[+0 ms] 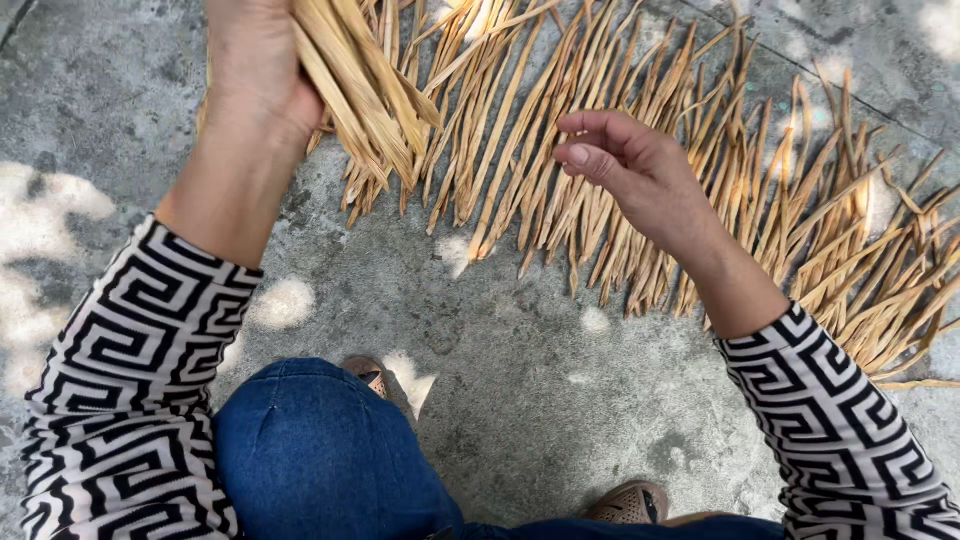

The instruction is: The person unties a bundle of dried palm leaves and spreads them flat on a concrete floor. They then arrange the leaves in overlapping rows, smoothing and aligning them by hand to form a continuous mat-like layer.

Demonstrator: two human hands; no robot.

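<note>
Here, in the head view, the left hand (258, 75) is closed around a bundle of dry straw-coloured strips (365, 85), and it holds the bundle above the concrete ground (500, 330), at the left end of the row of spread strips (700, 200) that lie side by side on it. The right hand (630, 165) is empty, with the fingers (590, 125) loosely curled and the thumb near them, and it hovers just over the middle of the row. To do this handling well, I think the left hand should keep a firm grip near the middle of the bundle, so the strips do not slip out or fan apart, and the right hand should pinch only one or a few strips at a time, because they look thin, stiff and easy to bend or split. Some things are not clear: the top of the bundle and the left fingers are cut off by the upper edge, so I cannot tell how long the bundle is. The row continues out of the picture at the right. Only the tips of two shoes (630, 500) show beside the blue jeans (320, 450).
</note>
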